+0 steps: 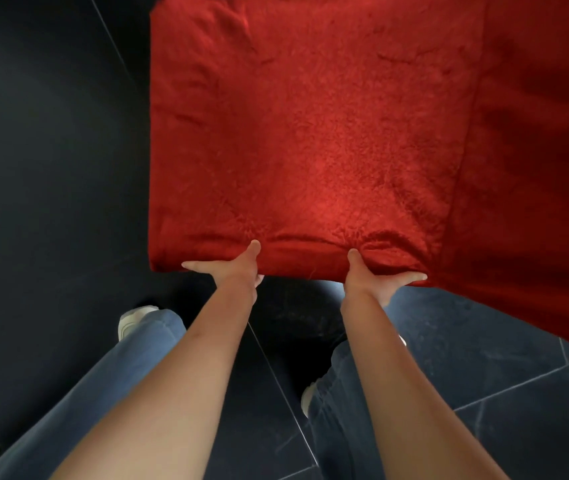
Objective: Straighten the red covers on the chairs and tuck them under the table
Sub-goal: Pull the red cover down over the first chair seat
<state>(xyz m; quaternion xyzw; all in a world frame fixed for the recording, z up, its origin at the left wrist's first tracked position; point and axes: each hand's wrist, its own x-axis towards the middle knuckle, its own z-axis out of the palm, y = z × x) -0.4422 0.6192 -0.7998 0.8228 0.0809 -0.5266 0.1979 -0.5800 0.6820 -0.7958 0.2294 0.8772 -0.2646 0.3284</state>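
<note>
- Left hand [238,268] grips the near edge of the red cover [303,133]: thumb on top of the fabric, forefinger stretched out toward 9 o'clock along the edge, the other fingers hidden beneath.
- Right hand [376,277] holds the same edge just beside it, toward 3 o'clock: thumb pressed into the pile, fingers [411,276] reaching toward 3 o'clock under the hem. Fabric bunches into small folds at both thumbs.
- The cover lies from the hands toward 12 o'clock, spread over a chair seat; the hem held runs 9 to 3 o'clock. Both hands are equally near it, so I judge a pull toward 6 o'clock would draw the slack flat.
- Shallow creases show near the cover's 9 o'clock side and far corners; its middle looks smooth.
- More red fabric [535,168] hangs at 3 o'clock; whether it is the chair's back or another chair, I cannot tell.
- Outward: a dark tiled floor [518,393], blue jeans [109,375] and pale shoes at 6 o'clock. No worktop is in view.
</note>
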